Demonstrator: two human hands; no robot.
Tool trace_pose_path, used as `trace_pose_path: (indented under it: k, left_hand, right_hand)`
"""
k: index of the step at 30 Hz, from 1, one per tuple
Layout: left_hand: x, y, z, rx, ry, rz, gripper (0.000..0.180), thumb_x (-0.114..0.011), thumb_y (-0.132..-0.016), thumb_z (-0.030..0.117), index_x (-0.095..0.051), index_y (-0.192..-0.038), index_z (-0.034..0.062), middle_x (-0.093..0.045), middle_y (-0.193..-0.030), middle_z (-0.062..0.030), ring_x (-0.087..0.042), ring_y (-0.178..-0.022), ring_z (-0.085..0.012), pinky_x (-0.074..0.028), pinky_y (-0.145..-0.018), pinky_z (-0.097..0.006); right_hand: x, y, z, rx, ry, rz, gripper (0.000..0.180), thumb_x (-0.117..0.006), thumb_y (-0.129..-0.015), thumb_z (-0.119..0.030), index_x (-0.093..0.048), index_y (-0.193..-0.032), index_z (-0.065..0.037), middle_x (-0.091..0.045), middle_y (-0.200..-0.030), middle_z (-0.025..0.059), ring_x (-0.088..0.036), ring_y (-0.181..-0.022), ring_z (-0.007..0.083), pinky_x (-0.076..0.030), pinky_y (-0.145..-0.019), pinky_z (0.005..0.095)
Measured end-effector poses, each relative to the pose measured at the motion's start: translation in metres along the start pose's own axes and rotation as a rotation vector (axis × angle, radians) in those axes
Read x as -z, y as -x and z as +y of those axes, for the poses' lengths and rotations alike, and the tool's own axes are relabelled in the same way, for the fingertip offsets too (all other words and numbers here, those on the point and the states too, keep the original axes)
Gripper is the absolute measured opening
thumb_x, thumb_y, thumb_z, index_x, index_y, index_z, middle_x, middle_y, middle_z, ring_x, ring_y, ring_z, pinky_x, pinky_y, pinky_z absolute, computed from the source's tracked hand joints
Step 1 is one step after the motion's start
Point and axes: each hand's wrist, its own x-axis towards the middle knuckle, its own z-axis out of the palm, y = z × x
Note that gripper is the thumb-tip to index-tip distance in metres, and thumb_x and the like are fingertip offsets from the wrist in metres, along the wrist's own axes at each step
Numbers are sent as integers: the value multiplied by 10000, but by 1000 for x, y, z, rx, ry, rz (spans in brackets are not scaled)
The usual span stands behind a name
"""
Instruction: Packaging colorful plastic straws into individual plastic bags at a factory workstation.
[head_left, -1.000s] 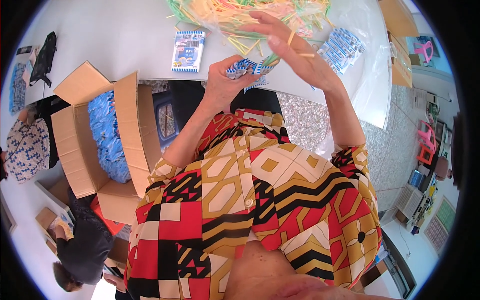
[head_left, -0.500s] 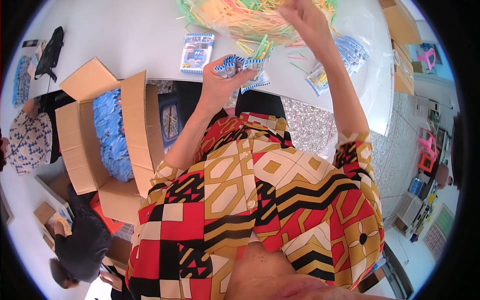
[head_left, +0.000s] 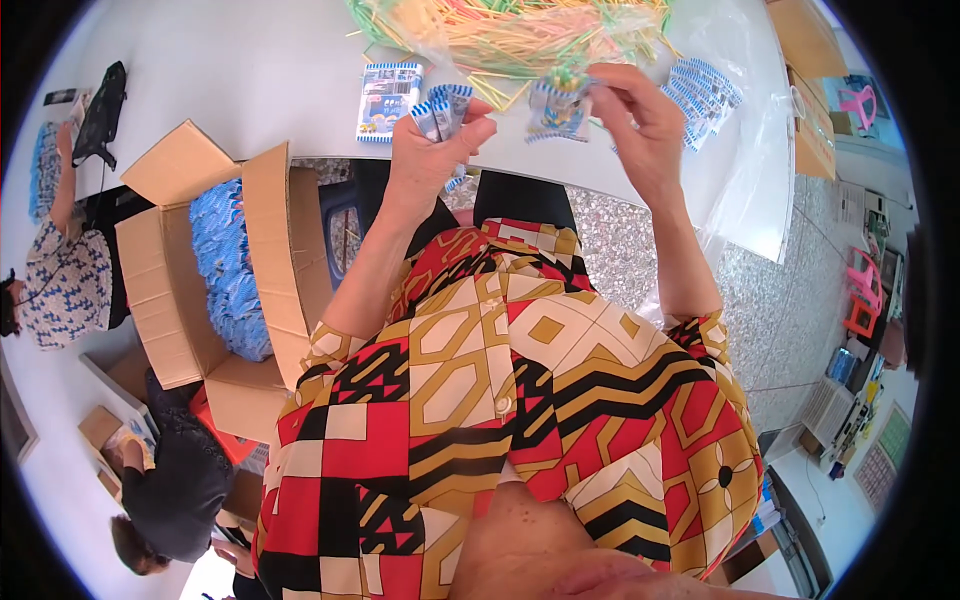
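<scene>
Now left hand (head_left: 425, 150) and right hand (head_left: 640, 125) each pinch blue-striped packets (head_left: 445, 108).

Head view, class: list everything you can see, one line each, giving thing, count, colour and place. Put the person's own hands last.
table: one, white, across the top.
straws: a heap, count unclear, yellow, green and pink, top centre on the table.
flat packet: one, blue and white, on the table left of the hands.
packet stack: several, blue and white, table right.
clear plastic bag: one, hanging over the table's right edge.
cardboard box: one, brown, open, left, filled with blue packets.
left hand: holds a bunch of small blue-and-white packets.
right hand: pinches one single packet.
</scene>
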Motion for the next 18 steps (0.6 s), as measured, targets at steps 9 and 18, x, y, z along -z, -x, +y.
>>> trace_pose_path:
  k: [9, 18]
  left_hand:
    - [-13, -7, -9, 167, 202, -96, 259, -661, -827, 148, -573, -1036, 24, -627, -832, -66, -508, -661, -86, -448, -636, -234]
    - [-29, -12, -16, 169, 299, -229, 264, -618, -858, 138, -556, -1084, 18, -610, -894, -70, -506, -685, -71, -472, -731, -274]
  right_hand:
    - [32, 36, 44, -169, 172, 44, 166, -512, -912, -36, -579, -1058, 9, -577, -770, 26, -539, -694, 76, -442, -631, 209]
    - [65, 70, 67, -331, 114, 190, 155, -511, -911, -30, -578, -1042, 20, -592, -798, 34, -549, -697, 81, -450, -658, 211]
